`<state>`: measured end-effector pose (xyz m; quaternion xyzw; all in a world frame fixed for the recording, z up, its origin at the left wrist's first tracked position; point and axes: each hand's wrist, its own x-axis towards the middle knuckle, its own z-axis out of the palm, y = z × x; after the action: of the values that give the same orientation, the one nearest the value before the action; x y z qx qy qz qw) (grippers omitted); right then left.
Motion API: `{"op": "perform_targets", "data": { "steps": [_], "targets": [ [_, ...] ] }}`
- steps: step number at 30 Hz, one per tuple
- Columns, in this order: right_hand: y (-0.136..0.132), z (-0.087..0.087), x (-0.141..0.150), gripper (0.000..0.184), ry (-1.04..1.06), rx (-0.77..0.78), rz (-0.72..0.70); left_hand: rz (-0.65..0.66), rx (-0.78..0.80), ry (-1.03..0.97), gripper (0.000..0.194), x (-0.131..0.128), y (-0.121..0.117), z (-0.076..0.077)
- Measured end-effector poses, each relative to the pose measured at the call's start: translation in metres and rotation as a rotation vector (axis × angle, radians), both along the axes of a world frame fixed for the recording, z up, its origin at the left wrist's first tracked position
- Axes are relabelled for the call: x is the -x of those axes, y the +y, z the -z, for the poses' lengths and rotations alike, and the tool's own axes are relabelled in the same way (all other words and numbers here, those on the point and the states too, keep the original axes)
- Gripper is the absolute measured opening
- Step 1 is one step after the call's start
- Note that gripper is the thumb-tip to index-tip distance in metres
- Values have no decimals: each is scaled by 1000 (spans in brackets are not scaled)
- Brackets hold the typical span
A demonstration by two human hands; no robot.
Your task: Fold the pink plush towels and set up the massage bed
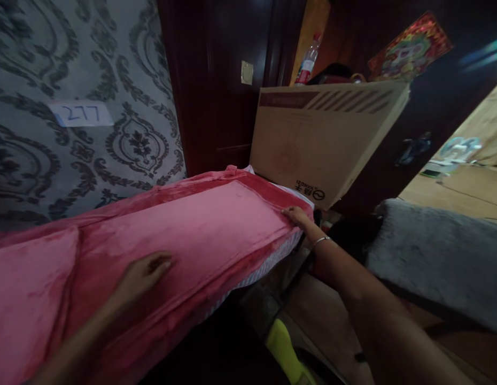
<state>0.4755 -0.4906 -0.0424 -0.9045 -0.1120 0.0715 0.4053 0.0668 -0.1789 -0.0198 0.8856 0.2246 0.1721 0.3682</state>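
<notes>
A pink plush blanket (200, 224) covers a long mattress that runs from lower left to the middle of the head view. My left hand (142, 274) lies flat on top of the blanket, fingers stretched out and open. My right hand (297, 216), with a thin bracelet at the wrist, is closed on the blanket's far corner near the mattress end. A white patterned mattress edge (268, 264) shows under the blanket's hem.
A large cardboard box (324, 136) stands just beyond the mattress end, with a plastic bottle (308, 61) behind it. Patterned grey wallpaper (72, 107) bearing a label "277" is at left. A dark wooden door (216, 80) is behind. A grey fluffy cushion (436, 256) lies at right.
</notes>
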Motion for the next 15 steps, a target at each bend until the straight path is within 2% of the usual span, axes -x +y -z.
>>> {"op": "perform_targets", "data": {
  "steps": [3, 7, 12, 15],
  "targets": [
    [1, -3, 0, 25, 16, 7, 8, 151, -270, 30, 33, -9, -25, 13],
    [0, -6, 1, 26, 55, 39, -55, 261, -544, 84, 25, -19, -45, 21],
    [0, -7, -6, 25, 17, 105, -162, 355, -607, 52, 25, -31, -55, 28],
    [2, -5, -11, 28, -83, 120, -183, 352, -628, 60, 22, -38, -58, 33]
  ]
}}
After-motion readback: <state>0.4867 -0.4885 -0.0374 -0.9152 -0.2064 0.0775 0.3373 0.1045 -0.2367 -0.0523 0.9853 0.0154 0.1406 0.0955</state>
